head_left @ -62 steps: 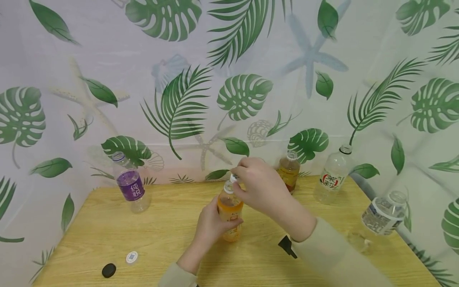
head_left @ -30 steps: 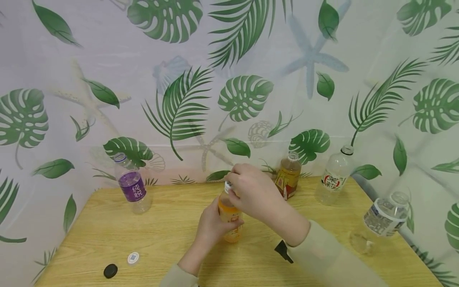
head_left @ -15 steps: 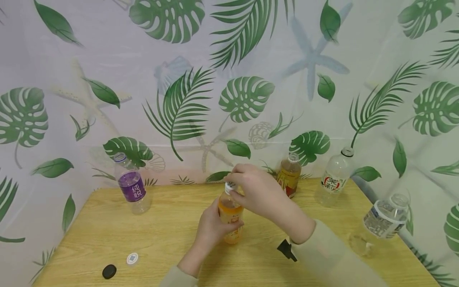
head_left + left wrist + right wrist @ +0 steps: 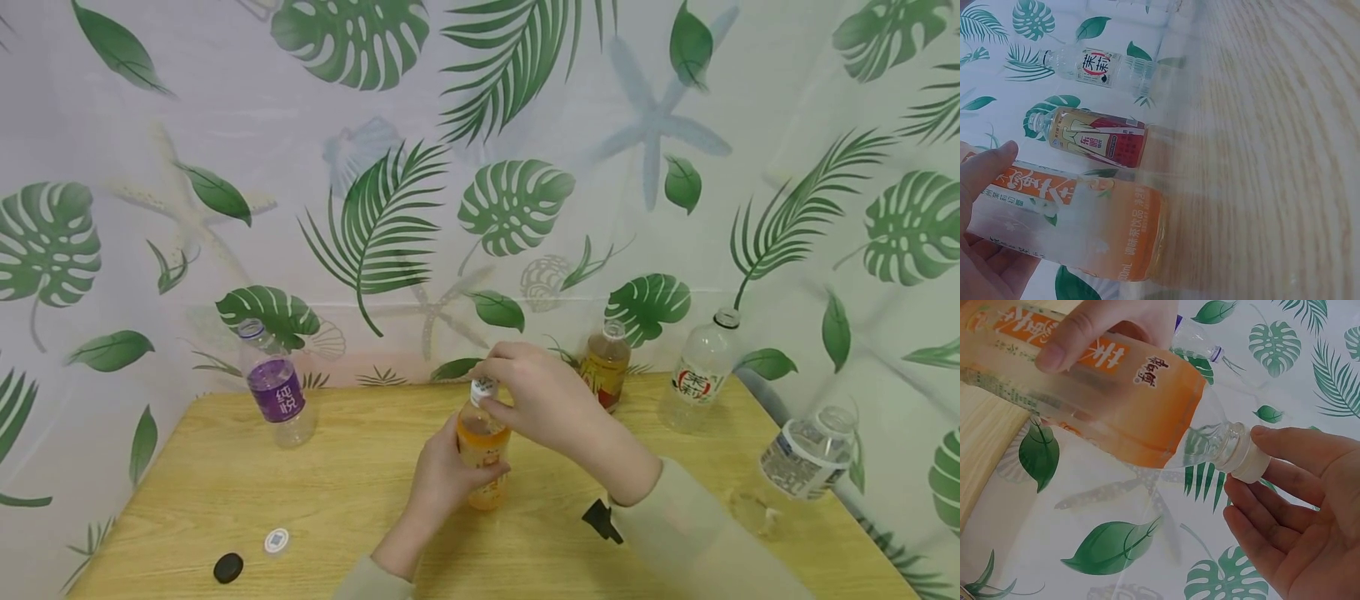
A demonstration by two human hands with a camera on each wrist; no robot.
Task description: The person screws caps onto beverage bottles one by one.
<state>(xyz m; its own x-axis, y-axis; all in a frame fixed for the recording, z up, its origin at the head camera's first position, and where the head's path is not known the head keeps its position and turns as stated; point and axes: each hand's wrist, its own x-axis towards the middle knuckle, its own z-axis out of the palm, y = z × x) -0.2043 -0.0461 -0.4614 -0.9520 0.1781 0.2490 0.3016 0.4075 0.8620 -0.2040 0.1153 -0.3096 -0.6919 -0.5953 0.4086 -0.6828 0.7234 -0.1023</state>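
Observation:
An orange-labelled drink bottle (image 4: 480, 446) stands upright near the middle of the table, with my left hand (image 4: 444, 471) gripping its body. In the left wrist view the fingers and thumb wrap round the bottle (image 4: 1085, 212) near the orange lettering. My right hand (image 4: 543, 400) pinches the white cap (image 4: 483, 388), which sits on the bottle's neck. Seen from the right wrist, thumb and fingertips touch the sides of the cap (image 4: 1251, 461), and the clear neck shows just below it.
Uncapped bottles stand about: purple-labelled (image 4: 276, 392) at left, a brown one (image 4: 604, 362) and a clear one (image 4: 697, 375) behind, another clear one (image 4: 806, 454) at right. A white cap (image 4: 276, 541) and a black cap (image 4: 228, 567) lie front left. A black piece (image 4: 600, 520) shows beside the right sleeve.
The white cap, earlier held tilted at the side of the bottle's mouth, now sits on the neck. My right fingers have shifted slightly round it; the left hand keeps its grip.

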